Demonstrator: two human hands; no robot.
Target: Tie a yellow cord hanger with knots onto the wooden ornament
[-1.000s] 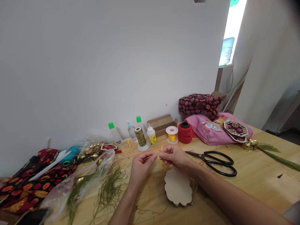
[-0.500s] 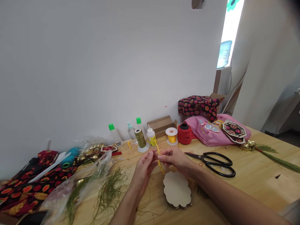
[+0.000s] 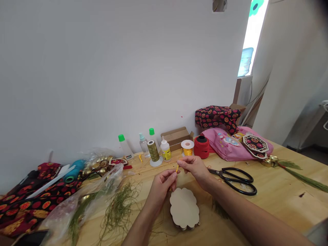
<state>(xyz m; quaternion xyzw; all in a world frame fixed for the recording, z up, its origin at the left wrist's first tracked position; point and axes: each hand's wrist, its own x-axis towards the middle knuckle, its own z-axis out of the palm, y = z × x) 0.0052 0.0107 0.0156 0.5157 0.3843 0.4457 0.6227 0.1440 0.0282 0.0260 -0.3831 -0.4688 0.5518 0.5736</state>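
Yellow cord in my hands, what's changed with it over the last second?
The yellow cord has been drawn in: its hanging length is gone, and only a short bit shows between the fingers. The left hand dropped a little. The right hand and left hand both keep pinching it. The scalloped wooden piece slid slightly left; the scissors stayed put.

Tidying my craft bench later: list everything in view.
Flat scalloped wooden plaque: one, tan, beside the left hand.
Black steel scissors: one, black, right of the hands.
Red thread spool: one, red, behind the right hand.
Yellow cord reel: one, yellow, left of red spool.
White plastic glue bottle: one, white, left of reel.
Metallic thread cone: one, olive-gold, left of glue.
Green-capped clear bottles: two, clear, behind and left of cone.
Pink fabric bag: one, pink, far right.
Loose green fibres: one heap, green, left of plaque.
Short yellow cord: one, yellow, pinched between both hands.
Left hand, right hand: two, bare, beside the plaque.
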